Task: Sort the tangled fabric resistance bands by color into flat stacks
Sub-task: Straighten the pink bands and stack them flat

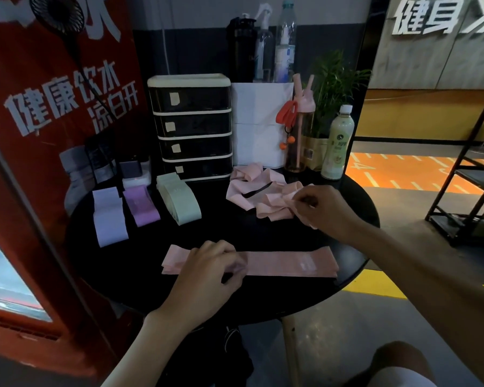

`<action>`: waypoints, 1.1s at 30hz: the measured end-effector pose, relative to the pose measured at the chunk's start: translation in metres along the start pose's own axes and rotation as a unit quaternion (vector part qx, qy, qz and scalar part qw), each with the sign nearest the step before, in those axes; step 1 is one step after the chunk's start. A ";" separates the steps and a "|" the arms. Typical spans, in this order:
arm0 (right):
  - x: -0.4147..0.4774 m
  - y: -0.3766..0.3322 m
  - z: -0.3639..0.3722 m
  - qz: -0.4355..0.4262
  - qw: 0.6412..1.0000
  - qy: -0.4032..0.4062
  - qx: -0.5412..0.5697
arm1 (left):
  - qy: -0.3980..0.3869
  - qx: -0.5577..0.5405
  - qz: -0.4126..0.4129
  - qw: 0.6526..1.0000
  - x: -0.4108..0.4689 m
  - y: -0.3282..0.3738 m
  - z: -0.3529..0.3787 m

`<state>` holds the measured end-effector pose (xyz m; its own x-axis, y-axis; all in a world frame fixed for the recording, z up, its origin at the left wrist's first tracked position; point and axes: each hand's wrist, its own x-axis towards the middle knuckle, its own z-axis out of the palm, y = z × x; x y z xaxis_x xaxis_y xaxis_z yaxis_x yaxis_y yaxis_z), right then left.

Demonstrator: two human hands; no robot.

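A flat pink stack of bands [291, 263] lies along the near edge of the round black table [235, 227]. My left hand [207, 277] rests on its left part with curled fingers. A tangled pink heap [259, 191] sits behind it, at the right. My right hand [323, 209] pinches a pink band at the heap's right end. At the left stand three flat stacks: pale lilac [109, 216], purple [141, 205] and mint green [179, 198].
A black drawer unit [192, 127] and a white box [259, 124] stand at the table's back, with bottles [337, 143] and a potted plant [330, 88] to the right. A red banner [39, 107] stands at left, a black metal rack [475, 177] at right.
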<state>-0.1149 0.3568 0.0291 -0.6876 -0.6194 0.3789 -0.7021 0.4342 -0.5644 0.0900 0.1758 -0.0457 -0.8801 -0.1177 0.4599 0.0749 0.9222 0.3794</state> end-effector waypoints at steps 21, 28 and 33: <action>0.019 -0.114 -0.067 -0.105 0.968 0.121 0.194 | 0.171 -0.314 -0.015 0.934 0.124 0.073 -0.087; 0.021 -0.122 -0.072 -0.088 0.962 0.119 0.229 | 0.211 -0.388 -0.035 0.897 0.133 0.083 -0.103; 0.018 -0.119 -0.067 -0.044 0.952 0.091 0.290 | 0.234 -0.400 -0.058 0.884 0.138 0.083 -0.114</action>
<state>-0.0565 0.3378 0.1529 -0.6887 -0.4903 0.5342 -0.5743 -0.0809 -0.8147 0.0286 0.1943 0.1412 -0.6269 -0.5065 0.5920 0.4699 0.3603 0.8059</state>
